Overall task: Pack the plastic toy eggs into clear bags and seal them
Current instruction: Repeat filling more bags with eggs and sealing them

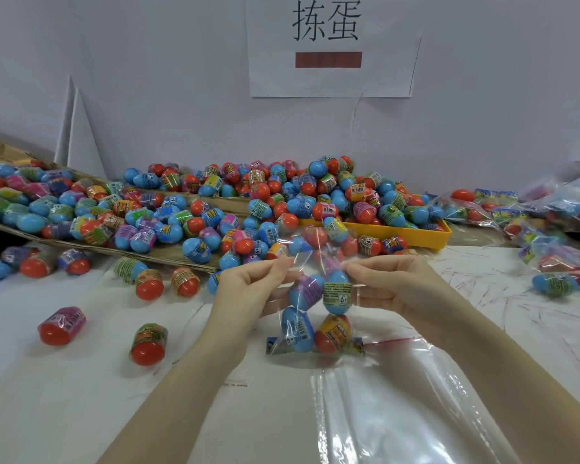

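Head view of a packing station. A clear bag (315, 309) hangs upright above the white tabletop (81, 413), held at its upper part by both hands. The left hand (248, 289) pinches the film near the bag's left upper edge between thumb and fingertips; the right hand (392, 286) pinches the right upper edge the same way, so each grip is clenched on the bag. The film above the pinch points stands up loose and glossy. Inside the bag sit four plastic toy eggs in two rows: a blue egg with purple wrap (307, 293) and a blue egg with green label (337, 293) marked "6+" above, a blue egg with barcode (297, 329) and a red egg with orange wrap (332, 333) below. A printed card strip lies along the bag's bottom edge.

Directly under the right forearm lies a stack of empty clear bags (399, 413) with a red zip line. Loose eggs, red or blue with shrink-wrapped printed bands, lie scattered on the tabletop at left, e.g. a red egg with pink band (61, 326). Behind, a large heap of eggs (282, 199) spreads over flattened cardboard (168, 252) and a yellow tray (426, 234). Filled bags (556, 222) are piled at far right. A paper sign (332, 45) hangs on the wall
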{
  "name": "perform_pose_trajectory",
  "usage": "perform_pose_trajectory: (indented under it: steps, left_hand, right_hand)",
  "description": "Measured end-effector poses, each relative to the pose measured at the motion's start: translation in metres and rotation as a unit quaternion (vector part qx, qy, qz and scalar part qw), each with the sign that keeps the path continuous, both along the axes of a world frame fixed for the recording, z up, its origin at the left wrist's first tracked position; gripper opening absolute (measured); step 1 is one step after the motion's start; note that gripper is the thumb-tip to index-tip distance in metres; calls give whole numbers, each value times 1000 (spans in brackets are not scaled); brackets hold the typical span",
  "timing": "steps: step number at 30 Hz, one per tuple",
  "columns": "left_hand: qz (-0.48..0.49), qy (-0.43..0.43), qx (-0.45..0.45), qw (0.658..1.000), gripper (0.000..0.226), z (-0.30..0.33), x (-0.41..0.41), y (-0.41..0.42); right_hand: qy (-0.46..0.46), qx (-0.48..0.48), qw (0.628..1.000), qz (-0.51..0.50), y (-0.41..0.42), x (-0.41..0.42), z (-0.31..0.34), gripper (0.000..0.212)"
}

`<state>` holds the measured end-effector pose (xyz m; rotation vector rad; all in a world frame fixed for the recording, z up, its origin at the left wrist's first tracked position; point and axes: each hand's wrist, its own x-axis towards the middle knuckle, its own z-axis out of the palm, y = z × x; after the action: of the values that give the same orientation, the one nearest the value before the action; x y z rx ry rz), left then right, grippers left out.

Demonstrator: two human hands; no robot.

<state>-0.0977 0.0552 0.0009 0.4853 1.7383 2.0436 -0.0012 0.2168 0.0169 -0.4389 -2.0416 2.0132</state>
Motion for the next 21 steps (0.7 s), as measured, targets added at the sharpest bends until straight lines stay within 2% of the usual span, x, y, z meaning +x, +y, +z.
perform_pose_trajectory:
  steps: [5, 10, 16, 21]
  left_hand:
    - [-62, 9, -12, 998, 23, 4, -8, -7]
    - [-84, 67, -35, 994, 16, 5, -13, -14]
    - [-97, 107, -31, 989, 9, 9, -15, -20]
    - [-108, 118, -29, 987, 13, 9, -16, -21]
  right_hand:
    - [-19, 1, 999, 27, 5, 4, 2, 17]
    - [-3, 5, 999, 44, 10, 8, 2, 14]
    - [34, 70, 996, 46, 11, 9, 4, 12]
    - [53, 94, 993, 40, 10, 10, 8, 7]
